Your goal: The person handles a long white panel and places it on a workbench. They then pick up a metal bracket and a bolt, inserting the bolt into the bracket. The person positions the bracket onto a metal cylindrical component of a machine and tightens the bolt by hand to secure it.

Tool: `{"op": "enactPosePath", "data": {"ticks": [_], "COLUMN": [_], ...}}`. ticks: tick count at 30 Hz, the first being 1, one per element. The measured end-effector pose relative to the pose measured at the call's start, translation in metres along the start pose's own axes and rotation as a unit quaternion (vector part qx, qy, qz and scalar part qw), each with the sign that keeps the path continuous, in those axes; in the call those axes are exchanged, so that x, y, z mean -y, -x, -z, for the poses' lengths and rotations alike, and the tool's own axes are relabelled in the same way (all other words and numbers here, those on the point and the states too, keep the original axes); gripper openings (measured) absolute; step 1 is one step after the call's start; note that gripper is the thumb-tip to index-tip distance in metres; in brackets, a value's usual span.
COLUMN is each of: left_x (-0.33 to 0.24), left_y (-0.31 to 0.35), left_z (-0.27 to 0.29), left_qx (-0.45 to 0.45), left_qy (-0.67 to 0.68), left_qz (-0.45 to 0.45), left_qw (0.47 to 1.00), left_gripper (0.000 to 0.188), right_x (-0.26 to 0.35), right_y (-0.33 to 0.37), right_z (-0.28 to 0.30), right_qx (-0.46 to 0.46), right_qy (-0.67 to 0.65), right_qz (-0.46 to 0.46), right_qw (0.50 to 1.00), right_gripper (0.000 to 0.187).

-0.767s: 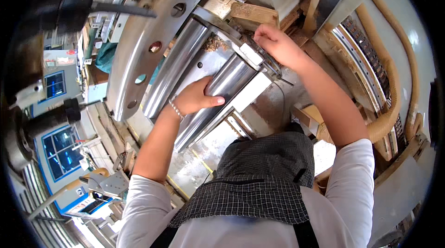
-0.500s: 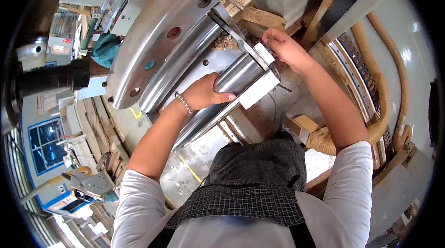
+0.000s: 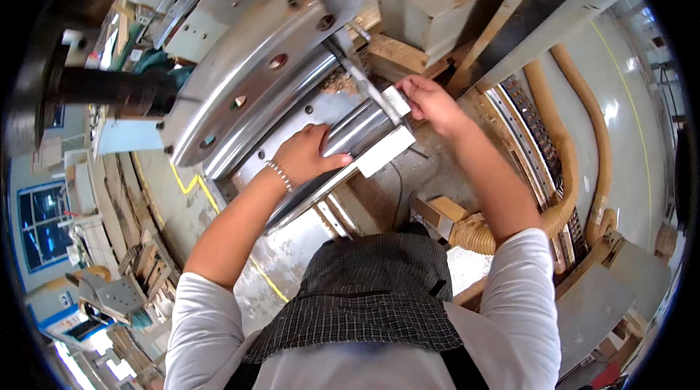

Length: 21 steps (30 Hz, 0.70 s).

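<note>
A shiny steel roller (image 3: 359,129) lies across the machine bed ahead of me. My left hand (image 3: 306,155), a beaded bracelet at its wrist, grips the roller from above, with the thumb on the near side and the other fingers over the far side. At the roller's right end is a white block (image 3: 387,151), with a smaller pale block (image 3: 396,100) beyond it. My right hand (image 3: 430,104) is closed at the outer side of that smaller block, fingers bent together. What lies between those fingertips is hidden.
A curved steel plate with holes (image 3: 270,65) rises beyond the roller. Wood chips (image 3: 340,84) lie between them. A dark cylindrical shaft (image 3: 117,91) juts in from the left. A slanting beam (image 3: 539,25) and tan hoses (image 3: 565,142) stand to the right.
The whole view has shifted, with the machine now slightly further left. My left hand keeps its place on the roller, and my right hand stays at the roller's end.
</note>
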<state>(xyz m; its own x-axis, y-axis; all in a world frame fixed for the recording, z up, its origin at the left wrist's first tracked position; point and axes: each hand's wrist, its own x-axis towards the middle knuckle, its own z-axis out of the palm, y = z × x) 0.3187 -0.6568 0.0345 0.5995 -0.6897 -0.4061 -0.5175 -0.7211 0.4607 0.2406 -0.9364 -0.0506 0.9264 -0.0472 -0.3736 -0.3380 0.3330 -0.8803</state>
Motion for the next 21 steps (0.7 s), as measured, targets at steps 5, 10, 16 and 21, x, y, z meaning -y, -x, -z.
{"op": "enactPosePath", "data": {"ticks": [5, 10, 16, 21], "left_x": [-0.037, -0.078, -0.084, -0.084], "left_y": [-0.022, -0.056, -0.074, -0.074], "left_z": [0.0, -0.011, -0.022, -0.022], "left_qx": [-0.209, -0.227, -0.23, -0.22], "left_qy": [-0.02, -0.038, -0.094, -0.09], "left_qz": [-0.145, -0.202, -0.211, -0.189], "left_qw": [0.967, 0.952, 0.945, 0.953], "left_gripper": [0.069, 0.067, 0.065, 0.064], "right_x": [-0.036, -0.047, -0.025, -0.014], "right_y": [-0.002, -0.009, -0.01, -0.014], "right_z": [0.002, 0.002, 0.008, 0.004], "right_qx": [-0.012, -0.018, 0.02, 0.018], "right_qy": [-0.012, 0.121, 0.184, 0.168], "right_qz": [0.14, 0.279, 0.242, 0.192], "right_qw": [0.99, 0.952, 0.952, 0.967], "right_gripper": [0.029, 0.036, 0.025, 0.021]}}
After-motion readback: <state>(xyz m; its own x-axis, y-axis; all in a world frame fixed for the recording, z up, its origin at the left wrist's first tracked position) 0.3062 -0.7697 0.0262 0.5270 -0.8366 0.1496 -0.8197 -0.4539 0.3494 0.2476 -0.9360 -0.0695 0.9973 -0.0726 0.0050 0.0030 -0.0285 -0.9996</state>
